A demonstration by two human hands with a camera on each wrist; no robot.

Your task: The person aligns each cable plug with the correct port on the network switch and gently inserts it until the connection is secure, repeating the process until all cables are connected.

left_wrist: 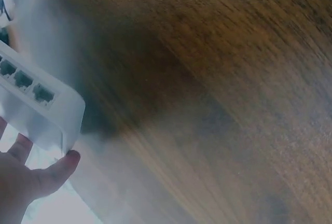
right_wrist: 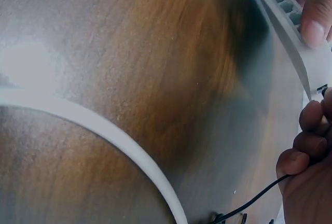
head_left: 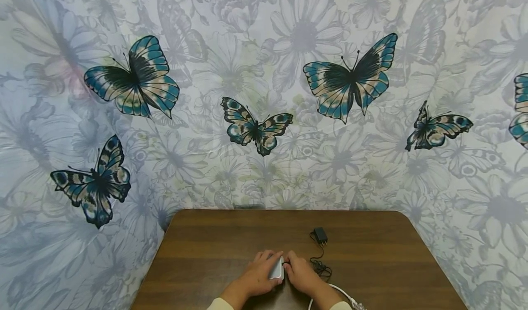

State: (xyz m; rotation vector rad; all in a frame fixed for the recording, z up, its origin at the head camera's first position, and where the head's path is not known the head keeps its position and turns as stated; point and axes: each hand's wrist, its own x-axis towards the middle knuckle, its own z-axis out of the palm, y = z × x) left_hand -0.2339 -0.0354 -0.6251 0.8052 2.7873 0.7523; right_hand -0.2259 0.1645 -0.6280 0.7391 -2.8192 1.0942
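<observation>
A small white network switch is held over the wooden table by my left hand, with thumb and fingers at its edges. Its row of Ethernet ports shows in the left wrist view. My right hand is at the switch's right side, fingers curled round the end of a thin black power cable. A bit of the black plug shows at the switch's end in the right wrist view; fingers hide most of it, and I cannot tell how far it sits in the socket.
The black cable runs in a loose coil to a black power adapter farther back on the table. A white cable curves by the right forearm. Behind the table hangs a butterfly-patterned cloth.
</observation>
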